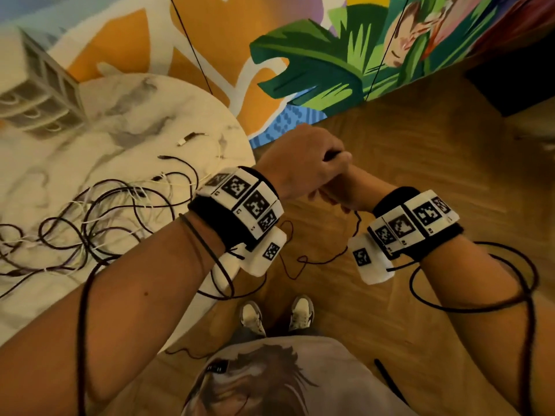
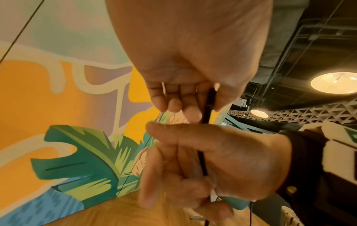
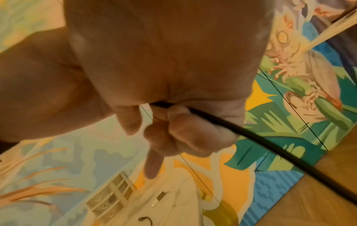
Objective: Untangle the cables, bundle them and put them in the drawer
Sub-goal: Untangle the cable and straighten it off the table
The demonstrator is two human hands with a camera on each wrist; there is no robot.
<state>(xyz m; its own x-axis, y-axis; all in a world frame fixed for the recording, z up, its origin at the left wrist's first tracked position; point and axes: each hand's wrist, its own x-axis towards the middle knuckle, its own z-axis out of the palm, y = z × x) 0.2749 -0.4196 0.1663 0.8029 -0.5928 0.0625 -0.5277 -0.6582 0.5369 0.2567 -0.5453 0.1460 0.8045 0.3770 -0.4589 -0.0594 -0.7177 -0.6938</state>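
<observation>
Out past the table's right edge, over the floor, my left hand (image 1: 312,157) and my right hand (image 1: 342,195) meet. Both hold one thin black cable (image 1: 303,261), whose slack droops in a loop between my wrists. In the left wrist view the left fingers pinch the black cable (image 2: 209,105) and the right hand (image 2: 222,154) grips it just below. The right wrist view shows my right fingers curled round the black cable (image 3: 260,142). A tangle of black and white cables (image 1: 102,217) lies on the marble table (image 1: 144,115). The small white drawer unit (image 1: 42,94) stands at its far left.
Thick black camera leads (image 1: 468,307) loop along both forearms. A loose white plug end (image 1: 187,139) lies on the table past the tangle. My shoes (image 1: 276,316) stand on the wooden floor (image 1: 420,163). A painted mural wall (image 1: 345,61) rises behind the table.
</observation>
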